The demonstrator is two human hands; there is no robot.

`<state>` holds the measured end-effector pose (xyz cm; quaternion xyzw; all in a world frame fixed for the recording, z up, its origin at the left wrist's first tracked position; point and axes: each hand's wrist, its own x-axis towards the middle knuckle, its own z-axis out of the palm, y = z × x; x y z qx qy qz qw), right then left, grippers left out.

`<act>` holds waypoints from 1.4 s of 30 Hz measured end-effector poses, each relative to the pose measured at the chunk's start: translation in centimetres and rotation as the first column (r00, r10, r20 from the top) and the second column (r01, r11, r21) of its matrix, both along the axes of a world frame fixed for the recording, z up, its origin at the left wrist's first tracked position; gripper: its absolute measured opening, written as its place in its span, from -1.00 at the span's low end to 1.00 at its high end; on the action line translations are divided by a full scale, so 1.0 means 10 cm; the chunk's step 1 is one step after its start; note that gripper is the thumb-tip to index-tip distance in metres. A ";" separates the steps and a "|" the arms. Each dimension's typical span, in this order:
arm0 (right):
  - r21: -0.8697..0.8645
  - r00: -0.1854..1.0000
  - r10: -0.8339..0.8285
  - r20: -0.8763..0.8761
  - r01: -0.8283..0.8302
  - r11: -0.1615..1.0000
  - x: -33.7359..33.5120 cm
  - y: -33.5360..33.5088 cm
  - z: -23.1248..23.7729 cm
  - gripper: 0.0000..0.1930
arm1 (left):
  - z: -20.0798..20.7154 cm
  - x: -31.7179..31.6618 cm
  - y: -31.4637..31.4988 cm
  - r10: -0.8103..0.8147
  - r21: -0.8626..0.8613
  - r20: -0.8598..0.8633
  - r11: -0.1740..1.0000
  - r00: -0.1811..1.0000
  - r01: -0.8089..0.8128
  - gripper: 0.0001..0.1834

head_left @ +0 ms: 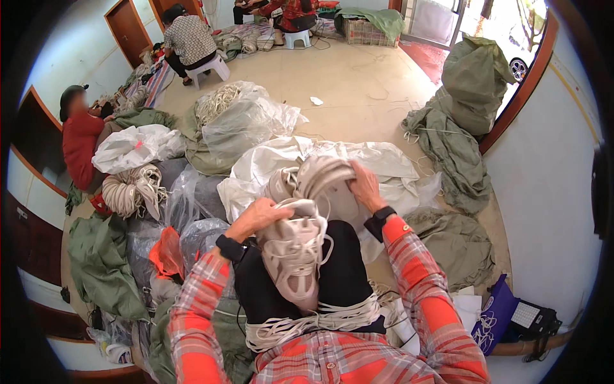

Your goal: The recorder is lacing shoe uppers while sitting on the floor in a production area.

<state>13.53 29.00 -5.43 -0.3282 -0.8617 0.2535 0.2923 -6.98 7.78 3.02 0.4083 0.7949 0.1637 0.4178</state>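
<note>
A pale beige-and-white sneaker upper (293,253) lies along my lap, toe toward me, its lace loosely looped. My left hand (257,216) is closed on its collar edge. Beyond it, my right hand (364,184) grips the rim of another pale shoe upper (325,176), slightly blurred, over the white sheet. A further upper (280,184) sits partly hidden behind these. Across my thighs rests a bundle of off-white laces (313,320).
A white plastic sheet (384,157) spreads ahead. Stacked uppers (134,191) and an orange bag (167,255) lie left. Green sacks (448,153) stand right; a purple bag (495,313) is near lower right. A person in red (83,144) sits left, others farther back.
</note>
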 end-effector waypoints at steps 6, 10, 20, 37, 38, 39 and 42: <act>0.430 0.929 0.001 0.371 -0.173 0.886 -0.54 -0.38 1.06 -0.60 | -0.12 0.56 -0.43 0.106 -0.179 0.982 0.790 -0.157 -0.586 -0.64; 0.428 0.783 0.168 0.599 -0.491 0.759 -0.49 -0.61 1.61 -0.76 | 0.30 1.16 -0.32 -0.223 0.558 0.827 0.437 0.516 -0.705 -0.70; -0.430 0.730 0.518 0.447 -0.333 0.839 0.14 -0.02 0.89 0.11 | -0.44 1.11 0.16 -0.020 0.566 0.685 0.644 0.728 -0.514 -0.70; -0.068 0.938 0.220 0.266 -0.210 0.975 0.16 0.48 -0.10 -0.59 | -1.09 -0.21 0.08 -0.572 0.248 0.103 0.807 0.814 0.536 -0.33; -0.087 0.933 0.232 0.275 -0.216 0.973 0.18 0.38 -0.09 -0.59 | -1.04 -0.24 0.13 -0.585 0.168 0.142 0.809 0.798 0.563 -0.34; 0.041 0.896 0.162 0.413 -0.196 0.980 0.02 0.10 0.06 -0.59 | -1.17 -0.48 -0.02 -0.615 0.104 0.093 0.788 0.783 0.607 -0.33; 0.452 0.970 0.162 0.181 -0.228 0.863 0.04 -0.50 0.73 -0.61 | -1.27 -0.58 -0.10 -0.590 0.390 0.227 0.784 0.775 0.482 -0.36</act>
